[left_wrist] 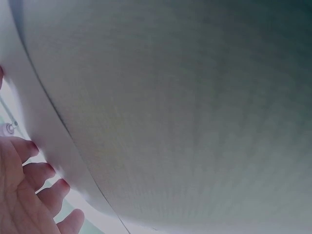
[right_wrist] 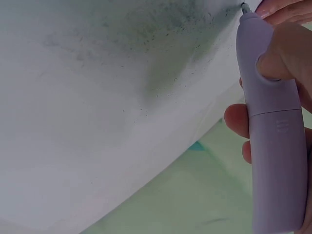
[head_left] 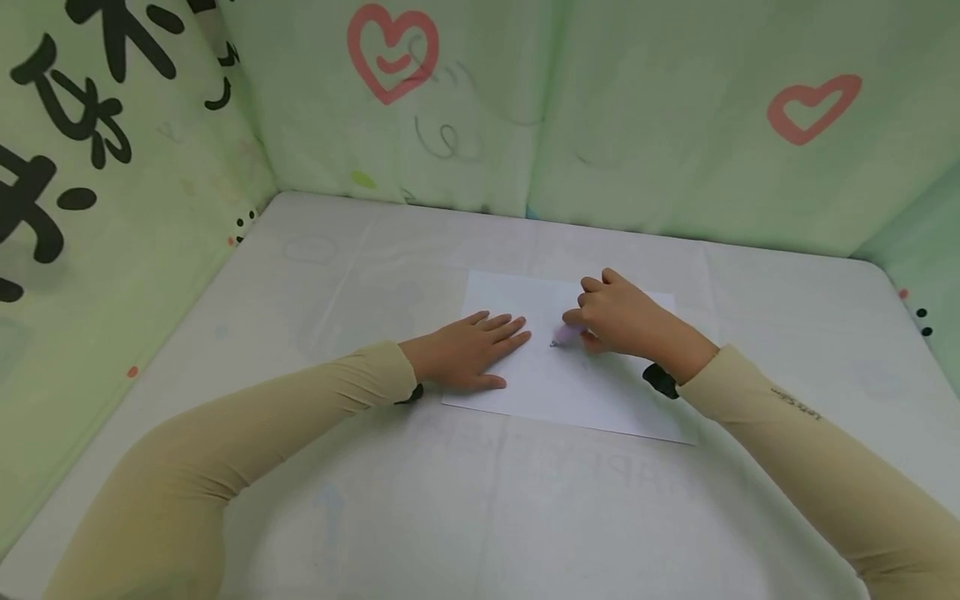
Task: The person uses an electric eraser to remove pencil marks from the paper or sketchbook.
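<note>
A white sheet of paper lies on the table, with grey smudges and small dark crumbs on it in the right wrist view. My right hand grips a lavender electric eraser, its thumb pressed on the button. The narrow tip points down at the paper near a grey mark. My left hand rests flat on the sheet's left part, fingers spread, a little left of the eraser tip. In the left wrist view its fingers show at the lower left.
A white cloth with faint prints covers the table. Pale green curtains with red hearts and black lettering hang behind and at the sides. Dark bands sit at both wrists, under beige sleeves.
</note>
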{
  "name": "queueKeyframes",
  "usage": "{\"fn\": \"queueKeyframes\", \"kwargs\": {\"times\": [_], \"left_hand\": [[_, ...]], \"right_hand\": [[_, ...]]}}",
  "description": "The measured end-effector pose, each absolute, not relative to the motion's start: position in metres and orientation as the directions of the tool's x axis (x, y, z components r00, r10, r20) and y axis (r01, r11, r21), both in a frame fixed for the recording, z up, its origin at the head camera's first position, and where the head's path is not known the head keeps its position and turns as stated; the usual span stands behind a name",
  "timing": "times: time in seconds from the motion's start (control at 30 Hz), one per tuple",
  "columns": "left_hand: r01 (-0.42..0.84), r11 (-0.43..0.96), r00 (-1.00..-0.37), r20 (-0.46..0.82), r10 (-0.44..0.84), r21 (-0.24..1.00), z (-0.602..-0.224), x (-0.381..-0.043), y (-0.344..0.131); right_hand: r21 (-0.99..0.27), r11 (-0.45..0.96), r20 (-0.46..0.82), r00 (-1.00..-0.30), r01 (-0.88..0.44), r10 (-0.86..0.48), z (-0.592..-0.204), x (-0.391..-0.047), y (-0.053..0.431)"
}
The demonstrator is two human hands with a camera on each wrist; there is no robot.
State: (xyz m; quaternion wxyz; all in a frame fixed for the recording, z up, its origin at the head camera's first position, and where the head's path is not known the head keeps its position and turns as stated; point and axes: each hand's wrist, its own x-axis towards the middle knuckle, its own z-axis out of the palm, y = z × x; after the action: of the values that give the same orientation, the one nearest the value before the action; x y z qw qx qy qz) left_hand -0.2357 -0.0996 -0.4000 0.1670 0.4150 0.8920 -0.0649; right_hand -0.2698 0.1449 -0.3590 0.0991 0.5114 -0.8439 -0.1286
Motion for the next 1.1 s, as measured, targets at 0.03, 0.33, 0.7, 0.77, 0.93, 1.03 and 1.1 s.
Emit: {"fn": "queueKeyframes", "kwargs": {"times": [0.03,0.33,0.7,0.77,0.93,1.03,1.1], "left_hand": [[0.762,0.647,-0.600,-0.351,0.719,0.023,-0.3999,-0.2356,-0.0998],[0.764,0.645,-0.599,-0.344,0.723,0.027,-0.3986,-0.2346,-0.1005],[0.770,0.637,-0.592,-0.326,0.737,0.042,-0.3987,-0.2348,-0.1011],[0.773,0.633,-0.588,-0.319,0.743,0.049,-0.3981,-0.2346,-0.1014],[0.771,0.635,-0.590,-0.323,0.740,0.048,-0.3977,-0.2350,-0.1014],[0.768,0.640,-0.594,-0.333,0.732,0.038,-0.3982,-0.2354,-0.1012],[0.767,0.640,-0.593,-0.334,0.732,0.040,-0.3981,-0.2352,-0.1010]], "right_hand": [[0.322,0.444,0.034,-0.458,-0.836,-0.888,-0.3585,-0.2698,0.1445],[0.326,0.417,0.038,-0.429,-0.848,-0.903,-0.3577,-0.2695,0.1438],[0.309,0.407,0.001,-0.428,-0.859,-0.904,-0.3546,-0.2697,0.1385],[0.308,0.404,-0.011,-0.428,-0.861,-0.904,-0.3546,-0.2698,0.1387],[0.316,0.413,-0.012,-0.439,-0.854,-0.899,-0.3543,-0.2706,0.1412],[0.321,0.414,0.005,-0.436,-0.851,-0.900,-0.3533,-0.2716,0.1397],[0.316,0.414,0.011,-0.433,-0.854,-0.901,-0.3529,-0.2717,0.1388]]}}
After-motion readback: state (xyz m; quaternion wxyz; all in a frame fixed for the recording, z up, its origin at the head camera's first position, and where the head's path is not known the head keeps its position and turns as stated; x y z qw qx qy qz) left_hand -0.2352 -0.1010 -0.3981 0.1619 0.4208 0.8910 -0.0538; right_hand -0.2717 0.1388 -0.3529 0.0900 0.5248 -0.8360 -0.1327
